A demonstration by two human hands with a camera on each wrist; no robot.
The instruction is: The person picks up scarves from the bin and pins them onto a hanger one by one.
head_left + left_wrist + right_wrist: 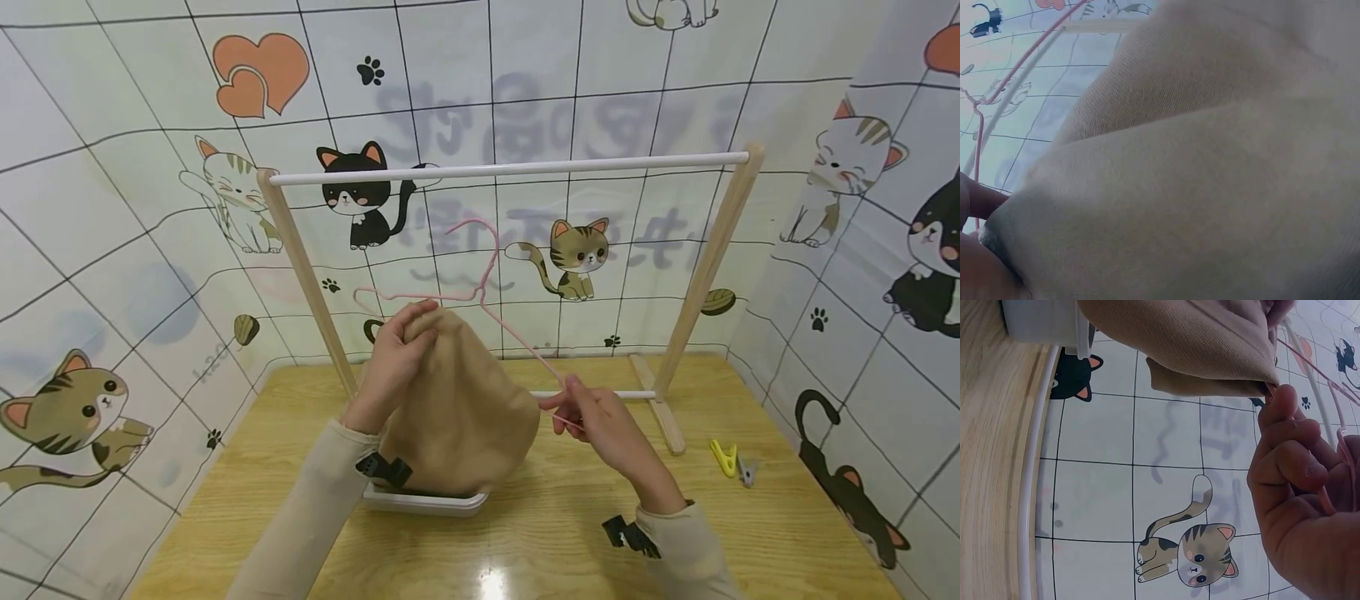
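Observation:
A tan knitted cloth hangs from my left hand, which pinches its upper edge between thumb and fingers. In the left wrist view the cloth fills most of the picture. My right hand grips a thin pink clothes hanger at its lower right corner. The hanger's hook points up, and its left arm passes behind the top of the cloth. In the right wrist view a fingertip of the right hand touches the cloth's edge, where the hanger's lower bar meets it.
A white tray sits under the cloth. Behind stands a wooden rack with a white top rod. A yellow clothespin and a grey clothespin lie on the wooden table at the right. A cat-patterned wall covering surrounds the table.

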